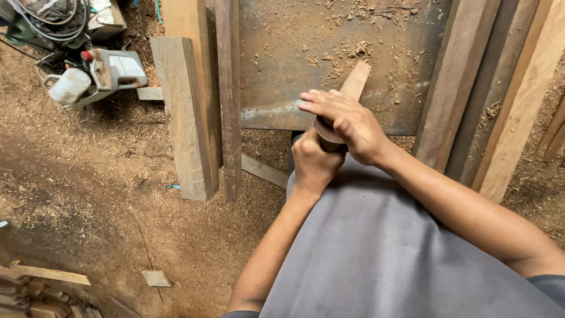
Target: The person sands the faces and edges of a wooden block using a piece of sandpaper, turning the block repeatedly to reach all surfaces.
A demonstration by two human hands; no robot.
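Grey cloth of the person's shirt (376, 247) fills the near foreground; both forearms run up out of it to meet just above its top edge.

Far left of the hands, well apart: a grey box-shaped power tool with a red knob (115, 68) and a white plastic mug (69, 86) sit on the sawdust-covered dirt floor (88, 176), beside a tangle of cables. Lower left, a small flat wood offcut (155, 278) lies loose, and a stack of scrap pieces shows at the corner.

Just left of the hands, thick brown timber beams (188, 118) stand on end against the edge of the rusty, sawdust-strewn metal table (294, 53).

Left hand (315, 162): wrapped tight from below around the near end of a short, narrow pale-brown wooden stick (356, 79), apparently to steady it against the body.

Right hand (347, 121): closed over the same stick just above the left hand, fingers curled across the top, index finger stretched leftward. The stick slants up and right from the two hands, its far end over the table. Whether it touches the table, cannot tell.

Right of the hands, long pale and reddish wooden planks (500, 94) lean across the table edge.
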